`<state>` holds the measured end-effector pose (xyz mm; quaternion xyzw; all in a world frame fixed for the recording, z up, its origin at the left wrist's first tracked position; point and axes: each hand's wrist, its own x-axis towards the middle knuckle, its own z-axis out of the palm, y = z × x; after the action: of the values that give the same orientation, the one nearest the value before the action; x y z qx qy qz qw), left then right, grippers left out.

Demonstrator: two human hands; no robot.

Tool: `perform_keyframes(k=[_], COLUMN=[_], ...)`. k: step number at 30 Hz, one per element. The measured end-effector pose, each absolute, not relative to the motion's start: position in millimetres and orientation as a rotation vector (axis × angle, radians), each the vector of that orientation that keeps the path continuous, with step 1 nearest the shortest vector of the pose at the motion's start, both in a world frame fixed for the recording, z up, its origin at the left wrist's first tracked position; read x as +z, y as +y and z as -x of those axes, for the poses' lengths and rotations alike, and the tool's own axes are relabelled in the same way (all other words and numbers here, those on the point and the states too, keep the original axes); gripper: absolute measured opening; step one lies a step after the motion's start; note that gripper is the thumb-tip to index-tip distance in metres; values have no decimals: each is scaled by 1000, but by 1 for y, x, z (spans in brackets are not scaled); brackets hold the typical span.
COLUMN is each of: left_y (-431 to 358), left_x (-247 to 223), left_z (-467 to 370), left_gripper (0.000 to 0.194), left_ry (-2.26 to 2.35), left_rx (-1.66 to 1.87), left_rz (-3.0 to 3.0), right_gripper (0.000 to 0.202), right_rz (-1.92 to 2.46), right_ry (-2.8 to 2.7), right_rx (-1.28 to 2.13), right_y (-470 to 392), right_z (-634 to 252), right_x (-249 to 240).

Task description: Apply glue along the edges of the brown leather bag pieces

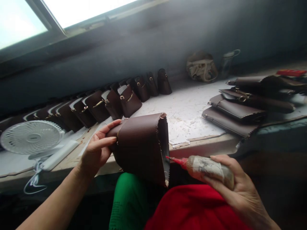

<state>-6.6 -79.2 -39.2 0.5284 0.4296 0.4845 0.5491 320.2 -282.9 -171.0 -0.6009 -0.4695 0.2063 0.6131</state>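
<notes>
our left hand (97, 150) grips the brown pouch (141, 147), right hand (230, 182) wrapped around the glue bottle (208, 169); squeezing hard could smear its edge.

Fan (31, 138) on the bench (187, 108) at left, row of bags (107, 102) behind, flat pieces (235, 111) right

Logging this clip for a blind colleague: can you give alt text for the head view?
The left hand holds up a brown bag while the right hand points a red-tipped glue bottle at its open edge. A row of brown bags lines the workbench beyond, with a small white fan at left.
</notes>
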Motion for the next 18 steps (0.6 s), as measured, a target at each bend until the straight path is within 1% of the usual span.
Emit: perform_keyframes(k=[3,6,9,12,15,18], left_y=[-76,-72,-68,-64,-66,-74], left_x=[-29,-27,-36,-59,-83,-93], left_z=[12,14,15,20,32,48], left_gripper=[62,63,60,62,63,63], left_ry=[982,930,887,897,935,951], left_rx=[1302,1482,1604,1556,1469,1457], left_rz=[-1251,-1249,-1262,-1298,-1306,-1281], right_gripper=[51,57,47,35,33,32], right_rz=[1431,1231,984,864,848,804], right_ry=[-765,-515,-238,-31,20,-46], right_rx=[621,837,1001,1064,1078,1109], right_y=[-283,-279,-270,-264,-264,-264], right_z=[-320,-327,-330,-321,-309,-300], right_x=[-179,-195,-203,-195,-184,-182])
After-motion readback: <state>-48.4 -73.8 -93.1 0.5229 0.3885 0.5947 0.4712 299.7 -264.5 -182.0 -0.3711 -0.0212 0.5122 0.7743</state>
